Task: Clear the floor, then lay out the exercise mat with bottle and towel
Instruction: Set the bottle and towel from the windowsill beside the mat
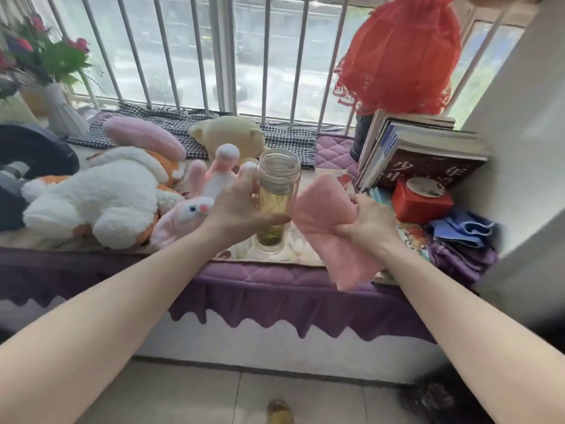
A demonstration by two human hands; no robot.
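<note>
A clear glass bottle (277, 191) with no lid, holding yellowish tea and green leaves at the bottom, stands upright at the front of the window seat (275, 276). My left hand (238, 209) is wrapped around its middle from the left. My right hand (371, 221) grips a folded pink towel (324, 215), held just right of the bottle above the seat's edge, one end hanging down. No exercise mat is in view.
Plush toys (101, 194) crowd the seat's left side, with a vase of flowers (61, 108) behind. Leaning books (422, 154), a red box (420, 203) and folded cloths (461, 240) fill the right. White window bars (214, 56) and red lace fabric (400, 56) stand behind. Tiled floor (189, 396) lies below.
</note>
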